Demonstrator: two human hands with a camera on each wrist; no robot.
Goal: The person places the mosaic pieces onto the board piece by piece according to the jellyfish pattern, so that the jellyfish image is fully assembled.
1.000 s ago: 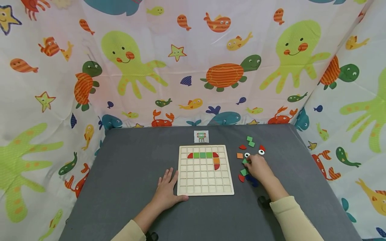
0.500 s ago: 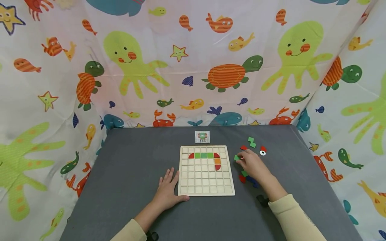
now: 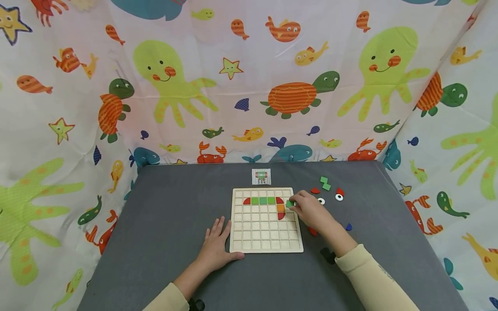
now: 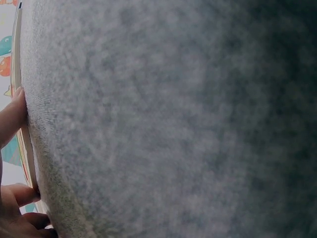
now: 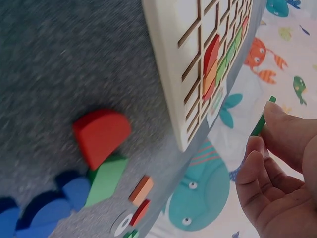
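Observation:
A wooden grid board (image 3: 249,242) lies on the grey table, with a row of red and green tiles (image 3: 263,201), and an orange tile (image 3: 280,208) and a red piece below its right end. My right hand (image 3: 313,211) pinches a green square tile (image 3: 289,203) between thumb and fingertips above the board's right side; the right wrist view shows this tile (image 5: 262,116) edge-on. My left hand (image 3: 215,248) rests at the board's lower left corner, fingers extended along the left side, thumb at the front edge. In the left wrist view its fingers (image 4: 12,116) touch the board's edge.
Behind the board lies a small picture card (image 3: 261,176). Loose pieces lie right of it: green tiles (image 3: 326,187), red pieces (image 3: 314,190), white rings (image 3: 339,197). The right wrist view also shows blue pieces (image 5: 44,213) and an orange tile (image 5: 141,190). A patterned curtain (image 3: 233,108) surrounds the table.
My right hand has picked a green tile from the loose pieces and moved left with it to above the board's right side. My left hand has stayed at the board's corner.

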